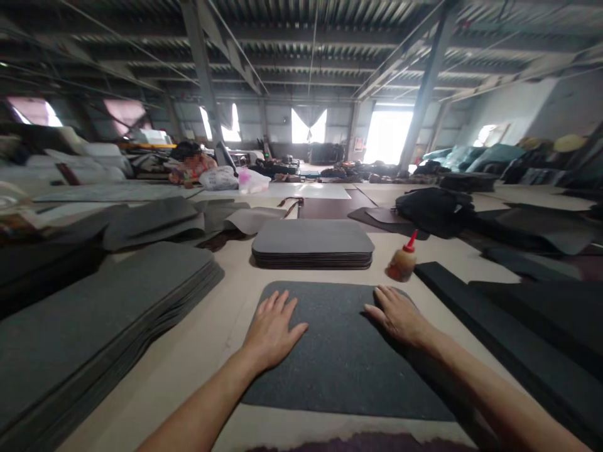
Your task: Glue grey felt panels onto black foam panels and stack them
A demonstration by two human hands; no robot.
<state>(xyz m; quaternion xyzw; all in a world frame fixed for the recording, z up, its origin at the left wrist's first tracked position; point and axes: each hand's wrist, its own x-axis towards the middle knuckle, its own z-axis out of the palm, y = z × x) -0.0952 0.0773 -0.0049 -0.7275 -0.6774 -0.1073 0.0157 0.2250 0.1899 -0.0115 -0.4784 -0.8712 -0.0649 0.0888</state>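
Note:
A dark grey rounded-corner sheet (339, 351) lies flat on the table in front of me. On its left part rests my left hand (273, 329), palm down with the fingers spread. My right hand (398, 314) lies on the sheet's upper right side, fingers stretched forward and thumb apart. Just beyond the sheet sits a neat stack of similar grey rounded pieces (313, 242). A squeeze bottle (402, 262) with a red nozzle and brownish contents stands to the right of that stack, past my right hand.
At the left is a tall pile of dark grey sheets (108, 314). Long dark blocks of material (509, 339) line the right side. Farther back lie loose grey sheets (155, 223), a black bundle (431, 210) and a plastic bag (253, 181). Another person (191, 164) is at the far left.

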